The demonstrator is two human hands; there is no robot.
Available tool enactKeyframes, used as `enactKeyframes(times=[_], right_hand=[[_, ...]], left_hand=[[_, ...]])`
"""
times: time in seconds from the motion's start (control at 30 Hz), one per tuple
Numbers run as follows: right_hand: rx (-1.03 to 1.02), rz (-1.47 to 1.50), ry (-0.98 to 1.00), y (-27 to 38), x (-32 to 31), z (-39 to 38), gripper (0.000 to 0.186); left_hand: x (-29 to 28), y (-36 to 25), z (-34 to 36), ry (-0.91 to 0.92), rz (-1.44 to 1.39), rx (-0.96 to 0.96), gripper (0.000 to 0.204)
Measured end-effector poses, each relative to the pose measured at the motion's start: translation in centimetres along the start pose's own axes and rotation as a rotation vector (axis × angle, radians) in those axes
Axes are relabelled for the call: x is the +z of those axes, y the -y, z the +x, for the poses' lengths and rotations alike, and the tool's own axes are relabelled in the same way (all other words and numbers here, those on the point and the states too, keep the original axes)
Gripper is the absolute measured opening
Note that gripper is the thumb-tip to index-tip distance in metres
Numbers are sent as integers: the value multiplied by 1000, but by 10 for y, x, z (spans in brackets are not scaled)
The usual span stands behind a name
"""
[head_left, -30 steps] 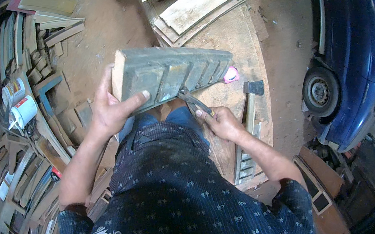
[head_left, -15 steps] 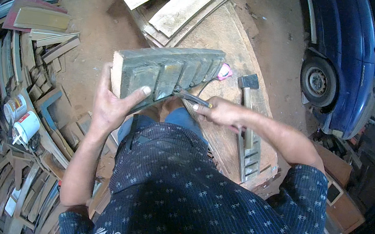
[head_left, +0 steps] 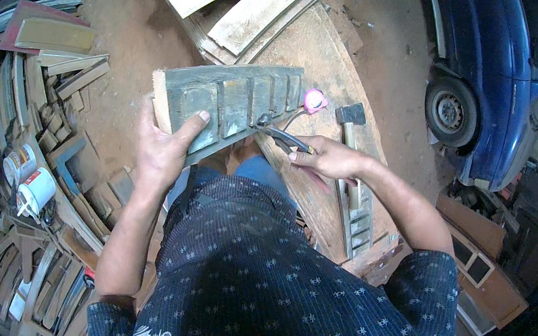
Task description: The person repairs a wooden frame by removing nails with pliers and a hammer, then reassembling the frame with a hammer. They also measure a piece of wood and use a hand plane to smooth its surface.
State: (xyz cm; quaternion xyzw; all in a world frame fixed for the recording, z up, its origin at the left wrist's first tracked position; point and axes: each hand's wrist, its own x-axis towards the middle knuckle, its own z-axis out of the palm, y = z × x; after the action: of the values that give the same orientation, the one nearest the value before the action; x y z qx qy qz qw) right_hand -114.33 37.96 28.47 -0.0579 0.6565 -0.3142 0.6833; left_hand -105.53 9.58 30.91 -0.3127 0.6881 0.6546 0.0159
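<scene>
Swinging inward goes the far end of my weathered board (head_left: 237, 102), and the pink round thing (head_left: 315, 101) on the counter (head_left: 333, 57) comes clear just beyond it! My pincers (head_left: 285, 139) shift as well: their head sits a touch farther along the grooved face than half a second ago, just above the lower edge, and the handles look wider spread, though the lower part blurs. Whether the jaws bite on anything, I can't tell; too small.

Left grip (head_left: 162, 153), rock solid: wrapped around the near end, thumb pressed flat on the face, fingers tucked behind. Right grip (head_left: 331, 158), clasped around the pincer handles. The board hangs tilted in front of my legs, beside the counter's near edge; whether anything props it underneath stays hidden.

So what does it mean for the work? As I judge it, one grip steadies while the other tries a fresh spot along that edge. Meanwhile the dark-headed tool (head_left: 351, 113) lies untouched on the counter, past my right wrist.
</scene>
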Motion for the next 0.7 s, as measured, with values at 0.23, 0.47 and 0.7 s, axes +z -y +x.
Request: enactKeyframes(times=[0.23, 0.47, 0.7], right_hand=[[55, 33, 333, 5, -46, 40, 29], [177, -48, 438, 12, -74, 64, 30], [262, -50, 306, 43, -67, 47, 39]], left_hand=[[0, -2, 0, 53, -93, 53, 47], [1, -3, 1, 59, -147, 20, 48], [-1, -5, 6, 35, -114, -23, 47]])
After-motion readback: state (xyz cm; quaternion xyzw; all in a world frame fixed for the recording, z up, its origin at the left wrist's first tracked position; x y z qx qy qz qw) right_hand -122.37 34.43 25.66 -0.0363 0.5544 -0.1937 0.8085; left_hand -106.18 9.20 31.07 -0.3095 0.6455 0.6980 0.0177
